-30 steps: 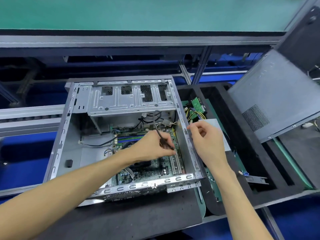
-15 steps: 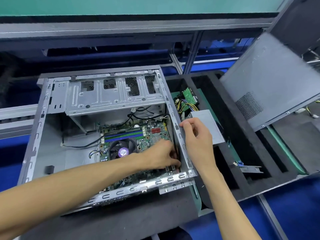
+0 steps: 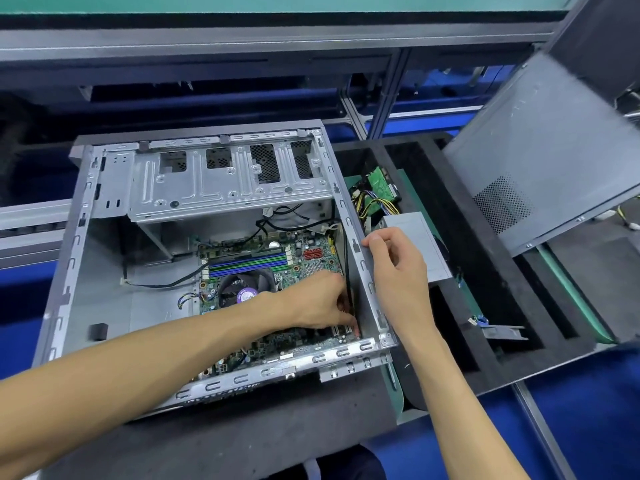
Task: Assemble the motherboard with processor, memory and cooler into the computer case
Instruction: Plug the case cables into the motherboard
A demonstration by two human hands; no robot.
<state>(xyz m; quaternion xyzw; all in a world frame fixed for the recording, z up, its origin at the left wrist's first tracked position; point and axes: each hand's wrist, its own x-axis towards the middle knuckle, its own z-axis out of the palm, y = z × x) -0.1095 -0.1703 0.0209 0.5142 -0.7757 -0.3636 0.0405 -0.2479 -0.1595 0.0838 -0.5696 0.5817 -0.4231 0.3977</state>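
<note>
Far left, the computer case point(image 3: 86, 216) lies open side up on a dark mat point(image 3: 242, 431), its drive cage point(image 3: 228, 181) at the far end. Inside, the motherboard point(image 3: 304, 258) sits flat on the case floor toward the right wall, long axis running from the near rim away toward the drive cage. Memory sticks point(image 3: 247, 263) lie crosswise in blue and green slots, and the cooler point(image 3: 244, 289) sits just nearer, fan facing up. Now the left hand point(image 3: 318, 301) is down at the board's right edge, fingers curled together and apparently pinching a thin black cable point(image 3: 347, 271) that runs up along the wall, though the fingertips are partly hidden. The right hand point(image 3: 398, 271) sits at the right wall's top rim, thumb and forefinger closed on the edge, other fingers loosely curled outside. Further right, a foam tray point(image 3: 485, 306) holds a silver box point(image 3: 415, 233); a side panel point(image 3: 540, 150) leans beyond.
</note>
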